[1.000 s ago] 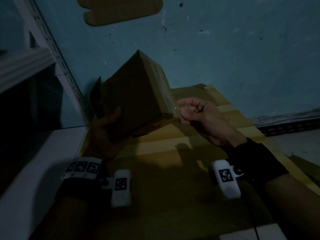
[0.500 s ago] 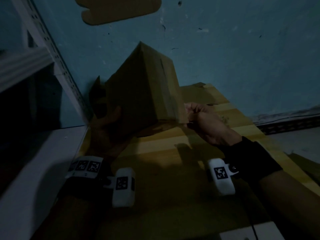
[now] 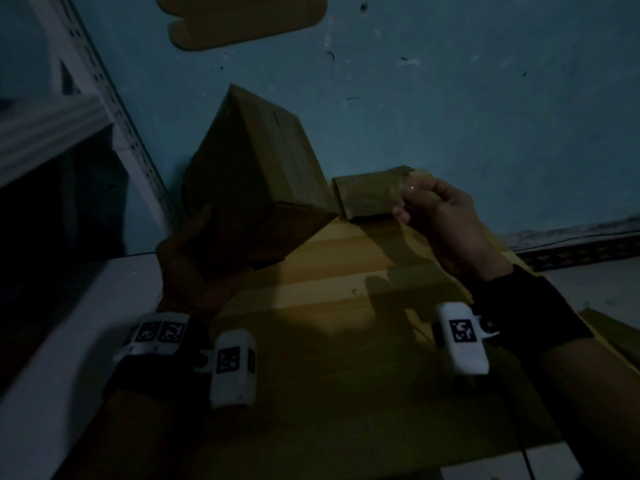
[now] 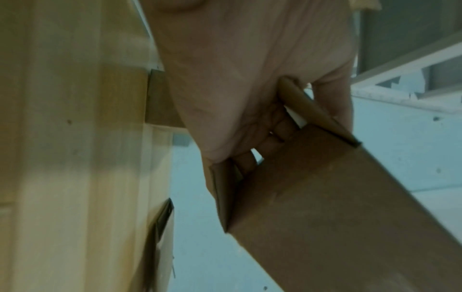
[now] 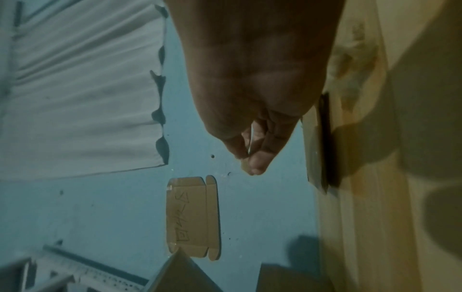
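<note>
A brown cardboard box (image 3: 256, 174) is held tilted above the wooden table (image 3: 346, 271), one corner pointing up. My left hand (image 3: 187, 258) grips its lower left end. In the left wrist view, the fingers (image 4: 275, 128) curl inside the open end of the box (image 4: 337, 197), behind a flap. My right hand (image 3: 408, 206) is to the right of the box, apart from it. It pinches a strip of clear tape (image 3: 370, 199) that stretches back to the box's lower right corner. In the right wrist view, thumb and forefinger (image 5: 250, 158) are pressed together.
A white slotted shelf rack (image 3: 114, 109) and a white ledge (image 3: 69, 323) stand on the left. A cardboard cut-out (image 3: 242, 19) is stuck on the blue wall. Flat cardboard (image 3: 616, 334) lies off the table's right edge. Lighting is very dim.
My right hand has moved from the box's corner out to the right, drawing the tape strip off with it. The box has turned slightly in my left hand.
</note>
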Motion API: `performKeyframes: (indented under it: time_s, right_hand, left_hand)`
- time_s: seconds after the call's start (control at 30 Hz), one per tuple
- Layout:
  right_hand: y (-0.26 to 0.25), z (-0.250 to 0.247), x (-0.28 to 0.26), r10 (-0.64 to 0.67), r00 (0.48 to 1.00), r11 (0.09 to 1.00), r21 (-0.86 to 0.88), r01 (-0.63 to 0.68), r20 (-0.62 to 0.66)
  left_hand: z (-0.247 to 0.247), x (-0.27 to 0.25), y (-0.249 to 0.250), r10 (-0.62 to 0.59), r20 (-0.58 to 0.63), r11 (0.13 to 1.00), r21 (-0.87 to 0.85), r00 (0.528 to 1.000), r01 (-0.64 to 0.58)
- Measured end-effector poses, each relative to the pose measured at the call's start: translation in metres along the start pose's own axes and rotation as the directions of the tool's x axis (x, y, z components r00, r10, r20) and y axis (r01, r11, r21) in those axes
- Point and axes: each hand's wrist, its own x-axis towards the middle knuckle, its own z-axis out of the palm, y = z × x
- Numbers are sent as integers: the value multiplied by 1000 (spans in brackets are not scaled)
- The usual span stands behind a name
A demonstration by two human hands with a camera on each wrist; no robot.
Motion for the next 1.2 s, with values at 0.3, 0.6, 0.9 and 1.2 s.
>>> performKeyframes:
  time_s: [0.3, 0.6, 0.9, 1.2]
  right_hand:
    - [1, -58, 13, -325, 931, 514, -857, 28, -164]
    - [11, -47, 12, 23, 999, 234, -972, 34, 40]
    - [-4, -48, 13, 322, 945, 183, -983, 1, 61]
    - [-12, -43, 5, 361, 929, 233, -972, -2, 85]
  left_hand:
    - [20, 10, -12, -96, -252, 993, -93, 963, 75]
    - [24, 15, -14, 4, -251, 988, 151, 968, 35]
    - [20, 17, -17, -67, -282, 981, 157, 957, 115]
    - [24, 17, -19, -27, -265, 983, 168, 964, 74]
